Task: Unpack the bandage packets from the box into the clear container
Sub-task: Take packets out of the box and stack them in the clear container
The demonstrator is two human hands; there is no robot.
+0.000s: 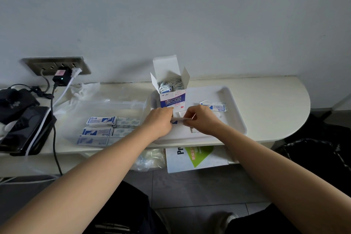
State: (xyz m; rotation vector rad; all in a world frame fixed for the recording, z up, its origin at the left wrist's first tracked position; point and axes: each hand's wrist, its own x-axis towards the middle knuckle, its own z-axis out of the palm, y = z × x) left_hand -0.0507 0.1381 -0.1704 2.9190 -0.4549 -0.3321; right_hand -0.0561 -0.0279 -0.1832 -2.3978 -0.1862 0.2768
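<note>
An open white and blue bandage box [172,92] stands upright at the back left of a white tray [234,112], with packets showing in its mouth. My left hand [159,122] and my right hand [203,119] meet just in front of the box, and together they pinch a thin stack of bandage packets [181,119] held edge-on over the tray. The clear container [106,118] lies left of the tray and holds rows of blue and white packets [101,121]. A few loose packets [213,106] lie on the tray to the right of the box.
A wall socket [57,65] with plugs and cables is at the back left, above a black device [22,129] on the table's left end. A clear plastic bag [85,91] lies behind the container. A lower shelf holds a printed sheet [195,157]. A dark bin [313,157] stands on the right.
</note>
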